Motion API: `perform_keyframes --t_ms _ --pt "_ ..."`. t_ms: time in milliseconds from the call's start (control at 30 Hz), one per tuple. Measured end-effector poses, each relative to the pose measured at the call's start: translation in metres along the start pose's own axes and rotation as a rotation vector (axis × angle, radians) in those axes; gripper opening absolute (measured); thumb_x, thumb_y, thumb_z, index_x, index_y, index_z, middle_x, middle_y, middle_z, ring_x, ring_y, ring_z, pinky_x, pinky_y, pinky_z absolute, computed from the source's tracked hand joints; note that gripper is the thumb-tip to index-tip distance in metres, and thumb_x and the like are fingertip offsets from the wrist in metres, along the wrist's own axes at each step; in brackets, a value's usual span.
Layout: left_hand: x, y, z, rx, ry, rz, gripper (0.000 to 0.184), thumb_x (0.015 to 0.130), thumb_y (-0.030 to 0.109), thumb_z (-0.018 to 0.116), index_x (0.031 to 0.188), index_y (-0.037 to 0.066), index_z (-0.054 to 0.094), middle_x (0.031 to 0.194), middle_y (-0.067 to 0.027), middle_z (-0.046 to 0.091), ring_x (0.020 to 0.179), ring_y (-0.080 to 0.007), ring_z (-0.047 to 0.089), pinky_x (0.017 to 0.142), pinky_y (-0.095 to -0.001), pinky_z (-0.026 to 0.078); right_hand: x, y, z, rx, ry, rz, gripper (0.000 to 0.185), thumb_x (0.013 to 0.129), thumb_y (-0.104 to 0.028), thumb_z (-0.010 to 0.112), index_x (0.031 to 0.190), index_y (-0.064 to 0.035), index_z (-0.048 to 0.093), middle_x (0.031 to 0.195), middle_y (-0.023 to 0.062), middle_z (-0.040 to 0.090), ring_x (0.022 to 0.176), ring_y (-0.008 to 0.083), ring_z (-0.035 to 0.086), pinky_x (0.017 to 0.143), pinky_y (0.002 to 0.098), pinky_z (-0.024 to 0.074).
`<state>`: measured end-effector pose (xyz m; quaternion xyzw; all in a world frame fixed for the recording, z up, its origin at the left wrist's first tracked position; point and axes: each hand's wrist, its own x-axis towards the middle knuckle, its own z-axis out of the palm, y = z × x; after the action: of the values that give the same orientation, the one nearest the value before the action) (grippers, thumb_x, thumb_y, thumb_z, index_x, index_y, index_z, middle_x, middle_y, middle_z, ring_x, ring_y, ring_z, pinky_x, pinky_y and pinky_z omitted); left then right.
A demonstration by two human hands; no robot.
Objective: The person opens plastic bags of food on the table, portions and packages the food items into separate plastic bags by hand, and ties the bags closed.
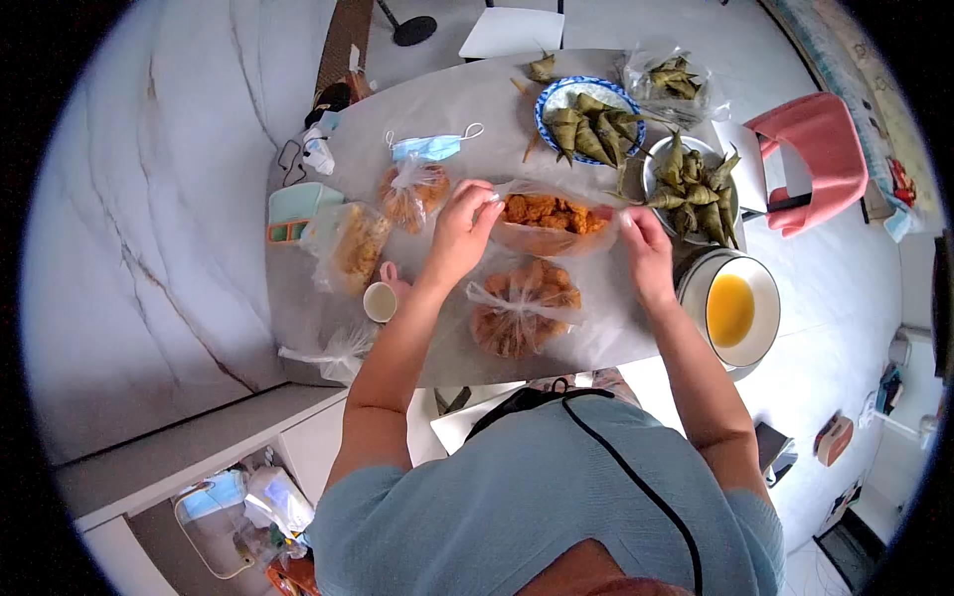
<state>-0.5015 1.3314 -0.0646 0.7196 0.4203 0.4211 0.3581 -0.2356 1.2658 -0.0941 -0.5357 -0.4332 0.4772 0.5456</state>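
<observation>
A clear plastic bag (545, 241) lies with its mouth spread wide in the middle of the table, and orange-brown fried pieces (549, 212) fill it. My left hand (463, 226) pinches the bag's left rim between thumb and fingers. At the opposite end, my right hand (646, 253) is closed on the right rim. Just below it sits a tied bag of similar brown food (525, 310). Another knotted bag (413, 195) rests left of my left hand. Nearest my right hand is a white bowl of leaf-wrapped dumplings (648, 179).
A blue-patterned bowl (540, 111) and a plastic bag (676, 84) hold more leaf-wrapped dumplings. Yellow liquid sits in a pot (765, 310) at the right edge. On the left are a cup (381, 302), a bagged snack (358, 246) and a mask (427, 148). A pink chair (835, 149) stands beyond.
</observation>
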Motion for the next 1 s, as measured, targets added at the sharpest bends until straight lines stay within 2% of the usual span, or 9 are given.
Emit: perform_keyframes --t_ms 200,300,400,500,533,600,700,767,1000 --pt "0.000 0.006 0.033 0.006 -0.207 0.070 0.006 0.088 0.006 0.056 0.091 0.001 0.058 0.100 -0.0103 0.062 0.092 -0.0191 0.060 0.082 -0.0303 0.048 0.044 0.031 0.047 0.085 0.056 0.303 0.018 0.095 -0.017 0.048 0.102 -0.0035 0.056 0.093 0.0056 0.064 0.081 0.0137 0.057 0.078 0.0271 0.0447" --pt "0.000 0.021 0.047 0.178 -0.260 0.235 0.007 0.085 0.004 0.057 0.091 0.001 0.057 0.097 -0.0114 0.060 0.090 -0.0259 0.060 0.079 -0.0336 0.047 0.054 0.056 0.065 -0.117 -0.051 0.101 0.015 0.094 -0.011 0.045 0.101 -0.0038 0.057 0.094 0.0030 0.063 0.087 0.0100 0.055 0.074 0.0249 0.0457" --pt "0.008 0.015 0.052 0.088 -0.099 0.306 0.009 0.079 0.010 0.063 0.087 0.006 0.060 0.092 -0.0073 0.061 0.087 -0.0265 0.059 0.074 -0.0383 0.047 0.049 0.053 0.066 0.171 -0.369 0.165 0.021 0.091 -0.010 0.050 0.110 -0.0044 0.057 0.101 0.0033 0.061 0.093 0.0108 0.055 0.078 0.0267 0.0471" --pt "0.008 0.015 0.049 0.158 -0.134 0.308 0.010 0.079 0.009 0.063 0.088 0.007 0.061 0.094 -0.0057 0.062 0.089 -0.0245 0.059 0.075 -0.0373 0.047 0.035 0.047 0.058 -0.464 -0.650 0.035 0.030 0.091 -0.015 0.052 0.119 -0.0041 0.053 0.113 0.0129 0.060 0.099 0.0200 0.059 0.085 0.0325 0.0469" --pt "0.008 0.015 0.048 0.158 -0.130 0.302 0.010 0.079 0.009 0.063 0.088 0.007 0.061 0.094 -0.0057 0.062 0.089 -0.0245 0.059 0.075 -0.0373 0.047 0.036 0.065 0.065 -0.458 -0.535 -0.162 0.029 0.090 -0.015 0.052 0.117 -0.0041 0.054 0.110 0.0143 0.061 0.100 0.0222 0.059 0.084 0.0335 0.0473" --pt "0.011 0.013 0.047 0.187 -0.272 0.396 0.012 0.084 0.005 0.058 0.095 0.001 0.059 0.104 -0.0110 0.061 0.093 -0.0266 0.060 0.081 -0.0317 0.047 0.049 0.090 0.058 -0.367 -0.468 -0.106 0.028 0.092 -0.018 0.050 0.116 -0.0031 0.054 0.107 0.0143 0.062 0.097 0.0231 0.059 0.083 0.0341 0.0472" --pt "0.011 -0.011 0.049 -0.027 -0.149 -0.010 0.015 0.086 0.007 0.057 0.100 0.000 0.060 0.107 -0.0107 0.060 0.092 -0.0254 0.060 0.080 -0.0292 0.048 0.046 0.032 0.066 -0.228 -0.322 0.192 0.033 0.096 -0.029 0.043 0.111 -0.0018 0.055 0.096 0.0114 0.063 0.085 0.0211 0.059 0.075 0.0336 0.0479" --pt "0.015 -0.023 0.047 -0.011 -0.152 -0.077 0.018 0.088 0.009 0.056 0.103 0.001 0.059 0.110 -0.0106 0.060 0.093 -0.0235 0.061 0.080 -0.0281 0.047 0.045 0.012 0.071 0.042 -0.218 0.455 0.032 0.094 -0.032 0.048 0.086 -0.0037 0.060 0.072 0.0037 0.056 0.067 0.0124 0.051 0.057 0.0293 0.0407" --pt "0.015 -0.035 0.046 0.099 -0.145 -0.009 0.022 0.082 0.011 0.062 0.102 0.003 0.059 0.112 -0.0109 0.060 0.099 -0.0263 0.060 0.081 -0.0336 0.048 0.068 0.026 0.058 0.104 -0.472 0.341 0.025 0.090 -0.021 0.058 0.104 0.0000 0.061 0.087 0.0069 0.065 0.078 0.0127 0.057 0.069 0.0251 0.0440"
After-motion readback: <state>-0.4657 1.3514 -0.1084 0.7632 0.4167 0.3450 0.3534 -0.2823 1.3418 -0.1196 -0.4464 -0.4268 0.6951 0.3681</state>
